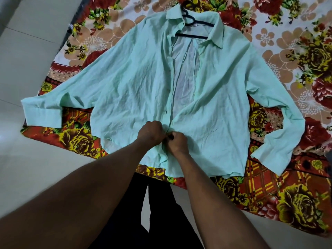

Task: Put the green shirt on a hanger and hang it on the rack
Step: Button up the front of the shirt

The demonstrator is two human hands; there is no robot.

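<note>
Mostly under the green shirt [140, 83], the black hanger [192, 36].

A floral cloth [287, 56] lies spread flat over a pale tiled floor [27, 56], whose grout lines show at the left. The cloth's far part is white with tan blossoms and red and yellow roses; its near border is orange-red plaid with big yellow roses. The near edge runs aslant, toward the lower right corner. A dark grey strip [65, 38] shows just beside the cloth's far left edge; what it is cannot be told
</note>
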